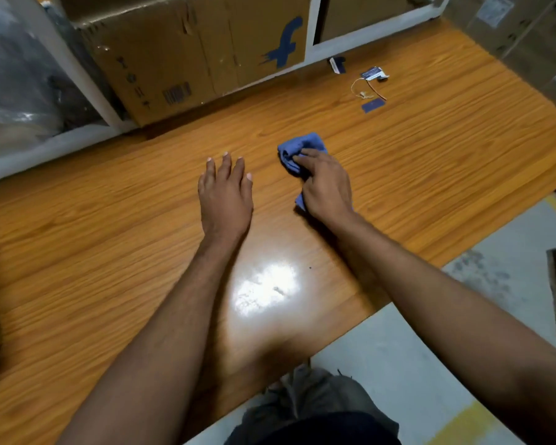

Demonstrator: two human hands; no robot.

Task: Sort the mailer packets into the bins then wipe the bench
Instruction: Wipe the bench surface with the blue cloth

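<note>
Right hand [326, 184] grips crumpled blue cloth [297, 150] mid orange woodgrain bench [109, 220], covering most of it. Left hand [225, 194] lies flat, fingers straight, just beside cloth. Tags beyond: print illegible.

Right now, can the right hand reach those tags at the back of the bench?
Probably yes. The right hand, gripping the cloth, has only bare bench between it and the tags; nothing stands in the way, though it may take a lean forward.
</note>
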